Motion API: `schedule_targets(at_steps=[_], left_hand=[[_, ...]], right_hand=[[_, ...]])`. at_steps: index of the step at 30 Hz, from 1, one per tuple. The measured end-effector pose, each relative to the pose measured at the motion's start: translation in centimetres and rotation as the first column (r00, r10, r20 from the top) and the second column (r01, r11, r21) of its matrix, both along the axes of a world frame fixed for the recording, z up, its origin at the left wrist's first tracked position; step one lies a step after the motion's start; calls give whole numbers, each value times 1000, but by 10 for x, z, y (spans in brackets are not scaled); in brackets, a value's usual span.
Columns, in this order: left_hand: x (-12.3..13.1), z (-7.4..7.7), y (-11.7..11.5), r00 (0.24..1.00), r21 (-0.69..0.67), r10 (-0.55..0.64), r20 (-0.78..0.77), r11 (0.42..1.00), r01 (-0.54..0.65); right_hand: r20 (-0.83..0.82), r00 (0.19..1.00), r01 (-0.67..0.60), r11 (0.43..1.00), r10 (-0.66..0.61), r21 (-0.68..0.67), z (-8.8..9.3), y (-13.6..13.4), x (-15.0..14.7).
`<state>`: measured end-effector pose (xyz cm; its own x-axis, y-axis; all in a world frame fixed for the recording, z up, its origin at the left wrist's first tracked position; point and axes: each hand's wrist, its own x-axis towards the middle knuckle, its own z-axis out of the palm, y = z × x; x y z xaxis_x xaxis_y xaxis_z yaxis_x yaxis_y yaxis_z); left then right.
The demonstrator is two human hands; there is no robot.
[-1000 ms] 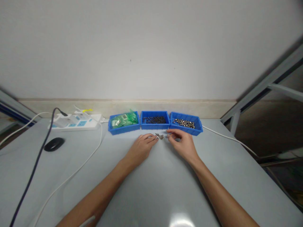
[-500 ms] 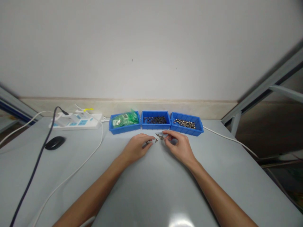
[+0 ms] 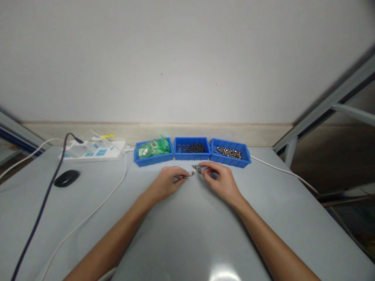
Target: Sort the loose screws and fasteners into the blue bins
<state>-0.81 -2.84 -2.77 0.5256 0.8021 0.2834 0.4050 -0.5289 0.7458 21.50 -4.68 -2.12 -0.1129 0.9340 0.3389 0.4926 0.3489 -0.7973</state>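
Close before the middle blue bin (image 3: 191, 157) for reach, left hand (image 3: 166, 182) pinched a small metal part (image 3: 185, 176); right hand (image 3: 220, 181) touched loose metal parts (image 3: 197, 168), grip unclear.

No text, label or number can be read anywhere (the power strip (image 3: 93, 151) and green bags (image 3: 153, 148) are too small).
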Motion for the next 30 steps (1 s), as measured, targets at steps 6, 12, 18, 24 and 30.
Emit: schedule_targets(at_steps=[6,12,18,24,30], left_hand=[[2,4,-1,998,48,48,38,998,-50],[11,6,-5,904,-197,140,403,978,-64],[15,0,-6,837,-292,189,513,956,-37],[21,-1,-3,979,67,60,196,995,-75],[26,-10,2,963,356,23,-267,931,76]], right_hand=[[-13,1000,-14,1000,13,-17,1,-1,0],[-186,966,-203,971,178,-127,-1,-2,-3],[-464,869,-337,893,173,-299,-1,-2,-7],[-537,843,-168,947,-6,-275,3,4,-1],[-567,751,336,935,-338,-113,1,14,14]])
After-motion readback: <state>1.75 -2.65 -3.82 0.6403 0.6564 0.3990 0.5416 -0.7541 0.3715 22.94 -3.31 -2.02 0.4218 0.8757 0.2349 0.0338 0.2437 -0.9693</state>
